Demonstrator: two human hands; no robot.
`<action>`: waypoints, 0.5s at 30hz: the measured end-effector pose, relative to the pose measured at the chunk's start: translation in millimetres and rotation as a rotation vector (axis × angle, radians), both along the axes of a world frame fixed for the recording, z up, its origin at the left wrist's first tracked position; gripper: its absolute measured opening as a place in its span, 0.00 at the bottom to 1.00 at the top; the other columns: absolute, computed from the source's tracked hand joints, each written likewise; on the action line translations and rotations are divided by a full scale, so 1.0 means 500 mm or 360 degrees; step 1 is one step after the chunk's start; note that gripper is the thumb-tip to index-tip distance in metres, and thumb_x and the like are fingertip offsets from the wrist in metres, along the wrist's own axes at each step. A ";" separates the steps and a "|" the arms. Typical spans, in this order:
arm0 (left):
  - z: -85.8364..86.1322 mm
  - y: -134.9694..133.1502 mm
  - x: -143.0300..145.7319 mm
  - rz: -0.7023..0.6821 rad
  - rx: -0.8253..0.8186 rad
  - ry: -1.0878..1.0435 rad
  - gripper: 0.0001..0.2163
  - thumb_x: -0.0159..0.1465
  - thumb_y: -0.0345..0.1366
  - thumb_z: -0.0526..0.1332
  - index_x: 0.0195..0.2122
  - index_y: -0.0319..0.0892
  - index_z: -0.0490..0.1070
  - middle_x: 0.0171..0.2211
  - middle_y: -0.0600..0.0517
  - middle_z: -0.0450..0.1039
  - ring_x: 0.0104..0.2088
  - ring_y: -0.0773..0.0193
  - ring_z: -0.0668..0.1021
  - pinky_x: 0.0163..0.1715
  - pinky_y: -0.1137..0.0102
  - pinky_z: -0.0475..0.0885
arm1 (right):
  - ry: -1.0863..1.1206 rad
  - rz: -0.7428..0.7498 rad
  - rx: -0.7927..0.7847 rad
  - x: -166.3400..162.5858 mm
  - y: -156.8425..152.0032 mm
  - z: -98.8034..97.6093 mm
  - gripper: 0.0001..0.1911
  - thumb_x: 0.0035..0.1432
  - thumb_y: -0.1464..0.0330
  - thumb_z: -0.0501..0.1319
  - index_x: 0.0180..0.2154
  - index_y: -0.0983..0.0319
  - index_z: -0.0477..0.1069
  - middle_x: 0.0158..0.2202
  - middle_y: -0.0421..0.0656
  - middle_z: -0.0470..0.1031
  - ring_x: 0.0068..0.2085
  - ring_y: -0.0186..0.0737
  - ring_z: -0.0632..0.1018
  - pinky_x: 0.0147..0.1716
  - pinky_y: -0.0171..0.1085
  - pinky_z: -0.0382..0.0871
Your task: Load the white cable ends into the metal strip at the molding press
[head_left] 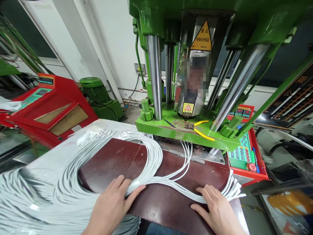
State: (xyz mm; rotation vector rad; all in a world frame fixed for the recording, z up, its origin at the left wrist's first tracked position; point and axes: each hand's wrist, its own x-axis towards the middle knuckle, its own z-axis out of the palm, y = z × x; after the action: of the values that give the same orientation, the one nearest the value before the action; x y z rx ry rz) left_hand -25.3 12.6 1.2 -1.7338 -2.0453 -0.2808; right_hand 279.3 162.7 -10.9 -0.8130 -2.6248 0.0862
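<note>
My left hand (113, 202) rests on a dark red-brown board (166, 202), fingers curled over a bundle of white cables (151, 156) that loops back toward the press. My right hand (217, 209) lies flat on the same board at the right, fingers spread, pressing the cable strands just short of their loose ends (234, 189). Several more white cables (36, 199) pile up at the left.
A green vertical press (186, 130) with chrome columns (154, 75) stands right behind the board; yellow-handled pliers (201, 129) lie on its platen. A red control panel (244, 153) sits at the right, a red machine (49, 107) at the left.
</note>
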 end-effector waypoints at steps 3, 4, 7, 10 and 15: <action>-0.010 0.019 0.036 0.0154 -0.0064 0.0042 0.23 0.68 0.49 0.44 0.26 0.40 0.68 0.27 0.48 0.65 0.30 0.60 0.69 0.29 0.68 0.60 | 0.0038 -0.0056 0.0018 0.027 -0.015 -0.013 0.12 0.61 0.61 0.55 0.43 0.61 0.63 0.34 0.41 0.67 0.33 0.34 0.71 0.32 0.35 0.67; -0.015 0.023 0.043 0.0198 -0.0077 0.0033 0.23 0.68 0.50 0.44 0.26 0.40 0.68 0.27 0.48 0.65 0.30 0.60 0.69 0.28 0.68 0.60 | 0.0034 -0.0071 0.0008 0.036 -0.016 -0.016 0.11 0.62 0.62 0.54 0.43 0.61 0.63 0.34 0.41 0.67 0.33 0.33 0.72 0.32 0.34 0.66; -0.023 0.028 0.055 0.0314 -0.0083 -0.0051 0.23 0.66 0.52 0.46 0.29 0.40 0.69 0.29 0.48 0.65 0.31 0.61 0.70 0.25 0.69 0.59 | -0.0010 -0.0122 -0.0050 0.062 -0.015 -0.019 0.08 0.63 0.64 0.53 0.41 0.60 0.64 0.32 0.40 0.66 0.31 0.31 0.72 0.30 0.33 0.65; -0.025 0.026 0.057 0.0341 -0.0027 -0.0129 0.22 0.64 0.55 0.49 0.34 0.40 0.69 0.31 0.49 0.65 0.33 0.60 0.71 0.24 0.69 0.60 | 0.0006 -0.0224 -0.0092 0.083 -0.011 -0.015 0.07 0.62 0.63 0.54 0.39 0.59 0.65 0.32 0.39 0.67 0.32 0.31 0.72 0.30 0.32 0.65; -0.039 0.020 0.047 0.0174 0.0009 -0.0169 0.24 0.65 0.54 0.46 0.40 0.38 0.68 0.35 0.45 0.68 0.35 0.57 0.70 0.34 0.65 0.64 | 0.0105 -0.0244 0.0048 0.091 -0.014 0.006 0.08 0.62 0.63 0.53 0.38 0.61 0.67 0.31 0.41 0.66 0.31 0.31 0.71 0.30 0.32 0.64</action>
State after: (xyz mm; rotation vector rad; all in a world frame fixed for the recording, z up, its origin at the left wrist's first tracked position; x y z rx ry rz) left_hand -1.6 22.7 -18.5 -1.6288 -2.2040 -0.3503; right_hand 325.0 155.5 -8.1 -0.9805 -2.4874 0.0303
